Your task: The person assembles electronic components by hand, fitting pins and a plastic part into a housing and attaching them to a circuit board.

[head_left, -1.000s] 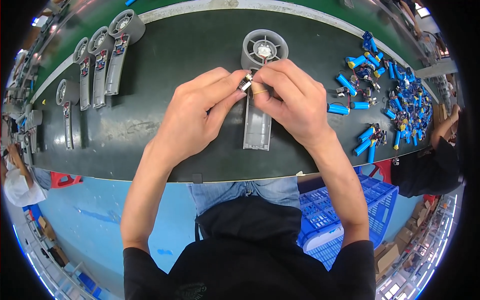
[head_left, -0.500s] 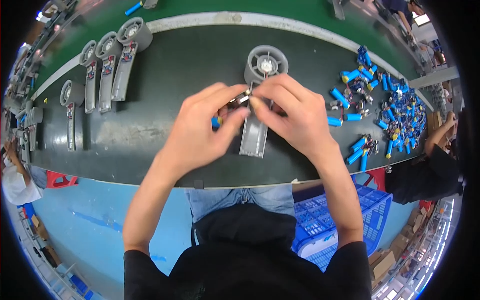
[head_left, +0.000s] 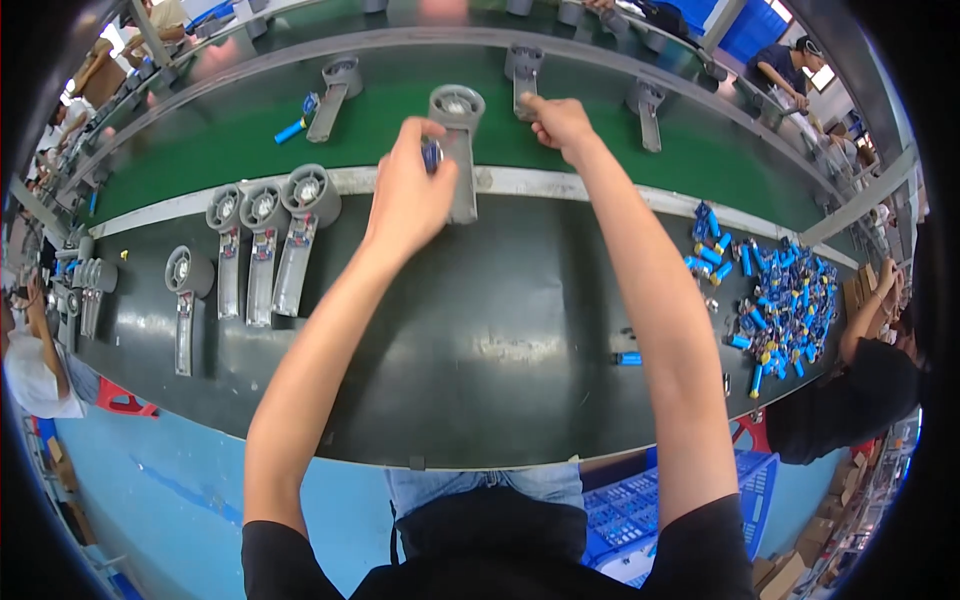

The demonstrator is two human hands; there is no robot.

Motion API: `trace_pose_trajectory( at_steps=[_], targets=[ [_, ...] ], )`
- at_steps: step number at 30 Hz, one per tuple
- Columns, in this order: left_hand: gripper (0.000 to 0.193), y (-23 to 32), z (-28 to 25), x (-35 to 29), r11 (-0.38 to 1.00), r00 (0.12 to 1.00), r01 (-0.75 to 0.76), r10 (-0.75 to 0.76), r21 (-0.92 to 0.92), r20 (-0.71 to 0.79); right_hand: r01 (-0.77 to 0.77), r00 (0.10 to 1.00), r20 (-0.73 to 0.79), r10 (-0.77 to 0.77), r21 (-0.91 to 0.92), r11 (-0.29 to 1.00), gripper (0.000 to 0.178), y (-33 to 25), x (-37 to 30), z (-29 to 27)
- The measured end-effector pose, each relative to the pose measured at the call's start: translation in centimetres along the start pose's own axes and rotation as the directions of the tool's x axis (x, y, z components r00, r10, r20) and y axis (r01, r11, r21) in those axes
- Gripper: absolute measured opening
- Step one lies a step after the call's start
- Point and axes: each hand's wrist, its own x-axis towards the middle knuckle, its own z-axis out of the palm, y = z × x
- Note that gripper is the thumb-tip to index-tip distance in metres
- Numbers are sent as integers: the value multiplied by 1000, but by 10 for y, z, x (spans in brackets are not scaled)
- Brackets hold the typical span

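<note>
My left hand (head_left: 412,190) is closed around a blue battery with attached parts (head_left: 432,155), mostly hidden by the fingers. Right beside it, a grey fan housing with a long trough-shaped handle (head_left: 463,185) lies across the pale rail, its round end over the green belt. Whether the left hand also touches this housing, I cannot tell. My right hand (head_left: 562,125) reaches out over the belt and pinches the handle end of another grey fan housing (head_left: 523,72).
Several grey housings (head_left: 262,255) stand at the left of the dark table (head_left: 470,400). A heap of blue batteries with wiring (head_left: 790,300) lies at the right. More housings (head_left: 648,110) sit on the green belt (head_left: 400,135). A blue crate (head_left: 620,515) is below the table's edge.
Both hands have parted and moved forward from the table to the belt. The housing from between them now lies across the rail. My right hand has taken hold of another housing. The view has tilted up.
</note>
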Motion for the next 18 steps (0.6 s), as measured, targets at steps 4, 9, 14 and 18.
trace_pose_trajectory(
  at_steps=[4, 9, 14, 18],
  targets=[
    [35, -37, 22, 90, 990, 988, -128, 132, 59, -77, 37, 998, 40, -43, 148, 988, 21, -10, -16, 3],
    [44, -77, 51, 142, 974, 982, -178, 184, 137, -30, 72, 994, 70, -78, 86, 994, 23, -23, -150, -5],
    [49, -74, 30, 121, 837, 982, -147, 185, 528, -20, -123, 974, 211, 80, 198, 973, 20, -2, -295, -11],
    [39, 0, 18, 47, 919, 943, -324, 294, 224, 158, -255, 961, 184, 206, 303, 918, 25, 36, -359, -9]
  ],
)
